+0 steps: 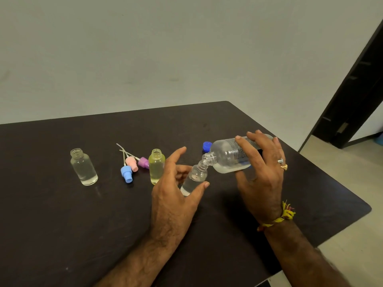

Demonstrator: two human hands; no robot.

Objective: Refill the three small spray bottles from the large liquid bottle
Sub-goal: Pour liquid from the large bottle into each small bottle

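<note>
Left hand (pixel 176 195): grips tilted small bottle (pixel 193 180).
Right hand (pixel 262 172): grasps large bottle (pixel 230 156), necks touching.
Table (pixel 62 224): bare near left edge.

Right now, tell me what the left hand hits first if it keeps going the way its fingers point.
Probably the large bottle in the right hand: the left hand, gripping the small tilted bottle, points up-right toward its neck, though depth is unclear.

large bottle (pixel 230 156) label unreadable, blue cap (pixel 207 146) half hidden
</note>
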